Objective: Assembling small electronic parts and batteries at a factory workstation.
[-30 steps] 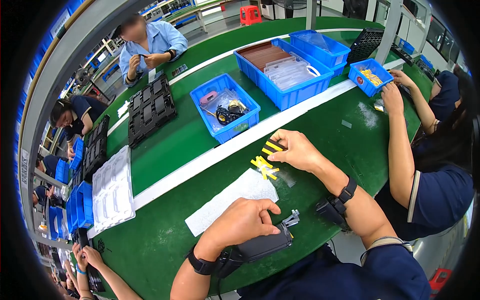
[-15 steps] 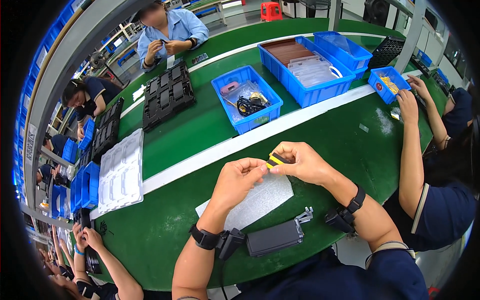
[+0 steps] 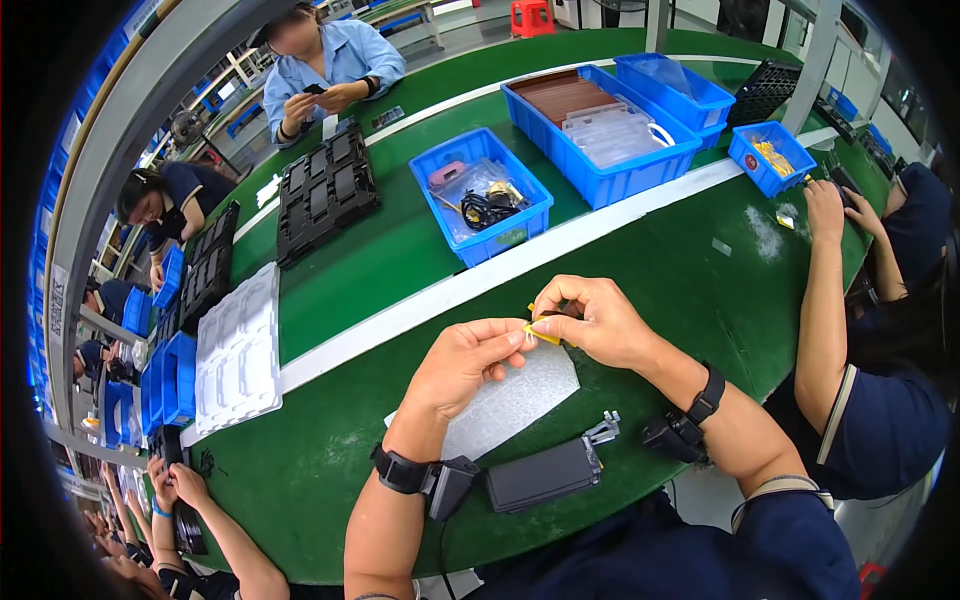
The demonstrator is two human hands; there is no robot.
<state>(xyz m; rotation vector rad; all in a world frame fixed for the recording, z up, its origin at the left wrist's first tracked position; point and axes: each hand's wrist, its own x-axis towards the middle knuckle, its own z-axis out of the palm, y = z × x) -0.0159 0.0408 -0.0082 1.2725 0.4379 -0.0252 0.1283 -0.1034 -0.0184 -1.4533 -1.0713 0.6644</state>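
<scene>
Both hands meet over the middle of the near bench. Between their fingertips is a small yellow-and-black piece [image 3: 544,332], mostly covered by the fingers. My right hand [image 3: 605,325] grips it from the right with thumb and fingers. My left hand [image 3: 450,365] is closed in a pinch at its left edge, where a small whitish bit shows; what that bit is I cannot make out. A white foam-like sheet [image 3: 515,405] lies flat below the hands. Nearer to me rests a stack of dark grey rectangular plates [image 3: 540,477], with silvery metal brackets [image 3: 602,430] at its right end.
Beyond a white line stand blue bins, one with cables and bags [image 3: 425,185], another with brown strips and clear cases [image 3: 600,180]. A small bin of yellow pieces [image 3: 745,172] is at right. White [image 3: 240,350] and black [image 3: 300,215] trays lie left. Co-workers sit around the bench.
The yellow-and-black piece has been turned, so its striped face no longer shows and a plain yellow part does. My left fingers have shifted slightly along its edge.
</scene>
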